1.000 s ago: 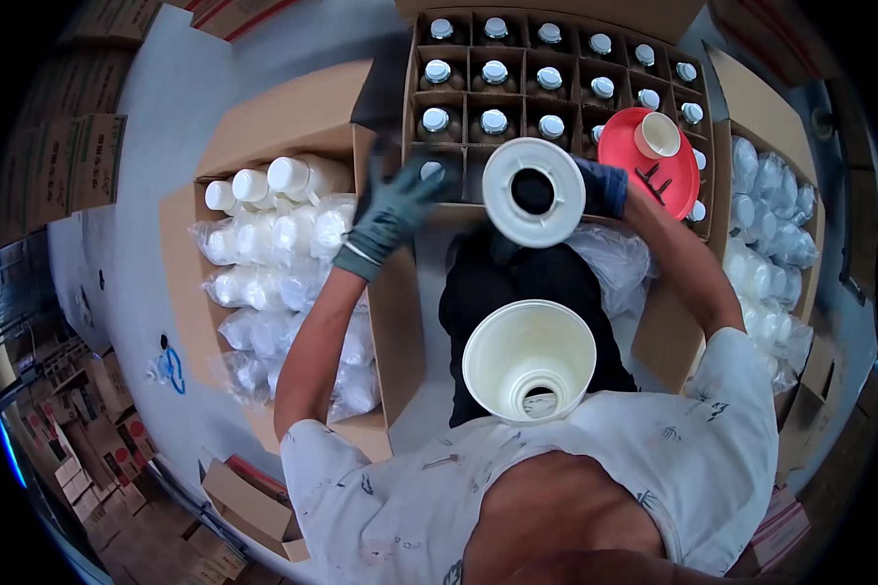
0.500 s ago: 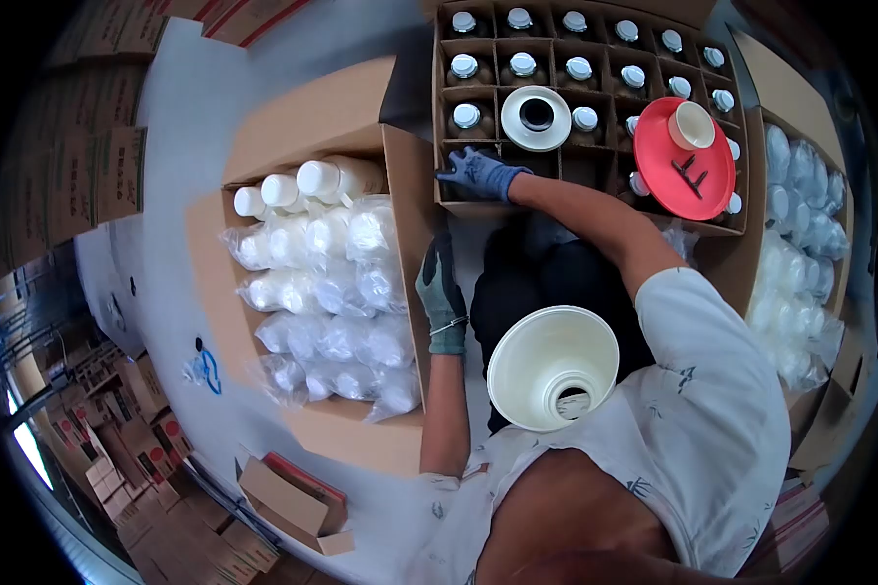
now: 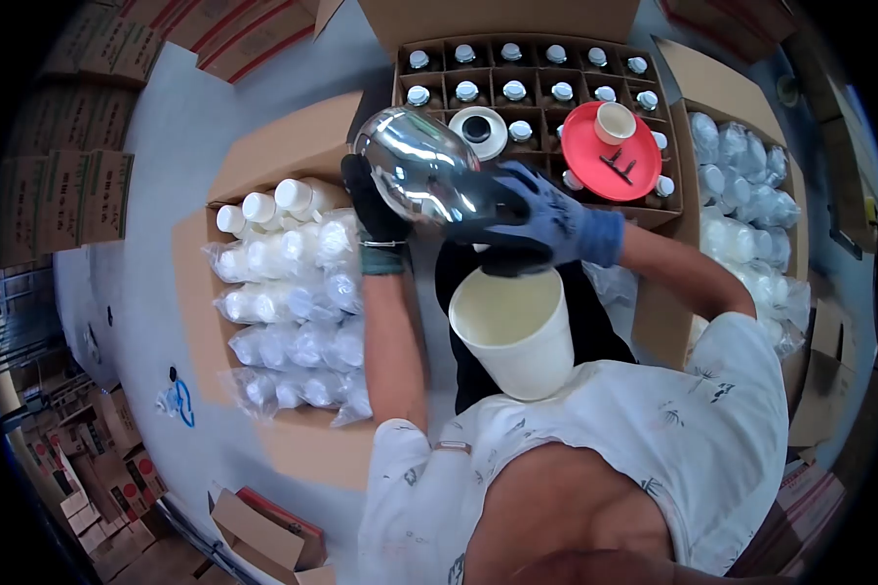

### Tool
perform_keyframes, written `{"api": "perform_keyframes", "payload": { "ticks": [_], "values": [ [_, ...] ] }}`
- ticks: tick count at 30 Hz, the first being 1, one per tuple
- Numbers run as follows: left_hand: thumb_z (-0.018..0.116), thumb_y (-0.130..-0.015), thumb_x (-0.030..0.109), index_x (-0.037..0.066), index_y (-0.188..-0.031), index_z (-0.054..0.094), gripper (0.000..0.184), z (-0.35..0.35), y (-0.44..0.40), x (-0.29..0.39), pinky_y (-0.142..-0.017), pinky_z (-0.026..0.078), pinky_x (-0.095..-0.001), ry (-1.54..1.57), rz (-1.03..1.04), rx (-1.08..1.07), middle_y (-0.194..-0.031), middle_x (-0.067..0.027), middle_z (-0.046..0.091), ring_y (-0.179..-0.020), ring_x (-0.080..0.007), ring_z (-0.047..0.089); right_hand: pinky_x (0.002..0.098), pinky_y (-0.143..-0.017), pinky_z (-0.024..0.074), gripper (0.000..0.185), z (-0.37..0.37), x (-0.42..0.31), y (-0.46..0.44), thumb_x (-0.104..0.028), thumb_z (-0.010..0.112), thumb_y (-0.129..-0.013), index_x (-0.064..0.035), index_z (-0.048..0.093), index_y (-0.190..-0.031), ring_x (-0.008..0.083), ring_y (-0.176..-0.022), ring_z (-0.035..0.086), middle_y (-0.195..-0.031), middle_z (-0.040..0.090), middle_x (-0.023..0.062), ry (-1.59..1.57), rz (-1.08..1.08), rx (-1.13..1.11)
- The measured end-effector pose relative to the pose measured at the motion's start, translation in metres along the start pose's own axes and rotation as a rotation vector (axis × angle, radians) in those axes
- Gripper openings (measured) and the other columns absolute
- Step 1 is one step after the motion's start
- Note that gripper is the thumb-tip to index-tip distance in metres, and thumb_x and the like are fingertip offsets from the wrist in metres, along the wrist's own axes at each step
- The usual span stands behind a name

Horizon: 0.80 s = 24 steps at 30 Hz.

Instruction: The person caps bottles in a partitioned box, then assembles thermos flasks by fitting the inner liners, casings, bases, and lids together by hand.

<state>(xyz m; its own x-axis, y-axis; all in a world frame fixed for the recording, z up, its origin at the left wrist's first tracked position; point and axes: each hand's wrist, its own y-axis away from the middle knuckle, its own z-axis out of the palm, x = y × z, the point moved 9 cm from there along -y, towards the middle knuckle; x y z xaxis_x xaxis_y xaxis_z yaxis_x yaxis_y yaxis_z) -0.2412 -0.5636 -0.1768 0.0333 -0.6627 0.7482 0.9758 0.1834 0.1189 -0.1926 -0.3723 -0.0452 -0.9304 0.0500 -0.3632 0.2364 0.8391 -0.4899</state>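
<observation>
A shiny silver, rounded flask [image 3: 418, 161] is held tilted between my two gloved hands. My left hand [image 3: 369, 200], in a black and green glove, supports its left side. My right hand [image 3: 532, 219], in a blue and black glove, is wrapped round its narrower right end. Below the hands, a cream tapered container [image 3: 512, 336] rests in my lap with its wide mouth upward. A white ring-shaped part with a dark centre [image 3: 478, 131] sits on the divided carton [image 3: 541, 41], which holds several white-capped bottles.
A red plate [image 3: 585, 166] with a cream cup [image 3: 615, 124] and small dark pieces lies on the carton. An open box [image 3: 234, 171] of bagged white containers stands at left, another [image 3: 751, 88] at right. Stacked cartons [image 3: 88, 200] line the far left.
The silver flask has come up into view, now held by both hands. My right hand has moved back from the carton's near left corner, and my left hand has risen. The lap container has tilted.
</observation>
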Motion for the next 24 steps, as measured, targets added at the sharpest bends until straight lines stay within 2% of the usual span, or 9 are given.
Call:
{"api": "perform_keyframes", "payload": {
  "ticks": [4,6,7,11,14,16,19,20,24],
  "values": [
    [0.064,-0.084,0.030,0.000,-0.137,0.037,0.067,0.050,0.048,0.019,-0.105,0.035,-0.0362,-0.299,0.028,-0.166,-0.137,-0.0123,0.045,-0.125,-0.0219,0.043,0.0413,-0.099,0.0386,0.051,-0.041,0.020,0.080,-0.017,0.065,-0.082,-0.0021,0.049,-0.128,0.0332,-0.118,0.046,-0.130,0.047,0.0165,-0.350,0.427,0.257],
    [0.071,-0.078,0.029,0.000,-0.138,0.036,0.075,0.082,0.088,0.018,-0.107,0.032,-0.0337,-0.495,0.081,-0.260,-0.137,-0.0120,0.044,-0.127,-0.0230,0.041,0.0409,-0.099,0.0386,0.048,-0.032,0.020,0.126,-0.013,0.062,-0.083,-0.0014,0.049,-0.127,0.0332,-0.119,0.046,-0.130,0.047,0.0170,-0.498,0.663,0.338],
    [0.071,-0.078,0.029,0.000,-0.138,0.036,0.075,0.080,0.109,0.015,-0.107,0.032,-0.0338,-0.544,0.097,-0.239,-0.137,-0.0119,0.044,-0.128,-0.0231,0.041,0.0404,-0.102,0.0365,0.051,-0.020,0.012,0.147,-0.011,0.062,-0.083,-0.0008,0.045,-0.130,0.0318,-0.123,0.043,-0.131,0.046,0.0167,-0.266,0.586,0.193],
    [0.060,-0.088,0.032,-0.001,-0.138,0.035,0.065,0.019,0.194,-0.010,-0.102,0.037,-0.0332,-0.651,0.014,-0.010,-0.135,-0.0122,0.044,-0.123,-0.0220,0.044,0.0393,-0.109,0.0265,0.066,0.005,-0.068,0.213,-0.019,0.068,-0.080,-0.0038,0.038,-0.137,0.0334,-0.132,0.032,-0.138,0.039,0.0178,-0.380,0.652,0.209],
    [0.049,-0.095,0.031,0.009,-0.138,0.037,0.049,-0.096,0.276,-0.092,-0.099,0.043,-0.0383,0.012,-0.343,0.262,-0.131,-0.0114,0.050,-0.118,-0.0228,0.051,0.0398,-0.110,0.0256,0.070,0.037,-0.106,0.233,-0.025,0.069,-0.081,-0.0042,0.035,-0.140,0.0331,-0.133,0.031,-0.140,0.035,0.0186,-0.588,0.752,0.146],
    [0.055,-0.089,0.013,0.002,-0.133,0.042,0.048,-0.020,0.281,-0.052,-0.099,0.040,-0.0346,-1.296,0.183,-0.083,-0.130,-0.0120,0.051,-0.117,-0.0211,0.051,0.0396,-0.109,0.0261,0.071,0.069,-0.122,0.228,-0.029,0.066,-0.085,-0.0037,0.032,-0.141,0.0317,-0.132,0.033,-0.140,0.034,0.0191,-1.007,0.857,0.187],
    [0.059,-0.086,0.006,0.003,-0.133,0.043,0.049,-0.020,0.276,-0.065,-0.099,0.041,-0.0360,-1.148,0.037,-0.087,-0.130,-0.0120,0.052,-0.119,-0.0221,0.050,0.0411,-0.106,0.0298,0.067,0.040,-0.107,0.181,-0.036,0.062,-0.086,-0.0034,0.034,-0.138,0.0348,-0.127,0.037,-0.137,0.035,0.0224,-0.696,0.655,0.224],
    [0.066,-0.083,0.018,0.007,-0.134,0.042,0.058,-0.073,0.285,-0.086,-0.103,0.039,-0.0380,-1.011,-0.087,-0.035,-0.131,-0.0119,0.051,-0.122,-0.0256,0.048,0.0415,-0.107,0.0289,0.070,0.034,-0.099,0.163,-0.036,0.065,-0.084,-0.0033,0.034,-0.138,0.0361,-0.128,0.036,-0.136,0.036,0.0218,-0.720,0.668,0.176],
    [0.066,-0.082,0.020,0.008,-0.134,0.043,0.057,-0.083,0.268,-0.084,-0.103,0.039,-0.0382,-0.901,-0.204,-0.049,-0.131,-0.0120,0.051,-0.122,-0.0259,0.048,0.0408,-0.108,0.0295,0.084,-0.001,-0.105,0.089,-0.029,0.078,-0.071,-0.0032,0.035,-0.138,0.0330,-0.129,0.036,-0.137,0.040,0.0174,-0.695,0.242,0.134]
  ]
}}
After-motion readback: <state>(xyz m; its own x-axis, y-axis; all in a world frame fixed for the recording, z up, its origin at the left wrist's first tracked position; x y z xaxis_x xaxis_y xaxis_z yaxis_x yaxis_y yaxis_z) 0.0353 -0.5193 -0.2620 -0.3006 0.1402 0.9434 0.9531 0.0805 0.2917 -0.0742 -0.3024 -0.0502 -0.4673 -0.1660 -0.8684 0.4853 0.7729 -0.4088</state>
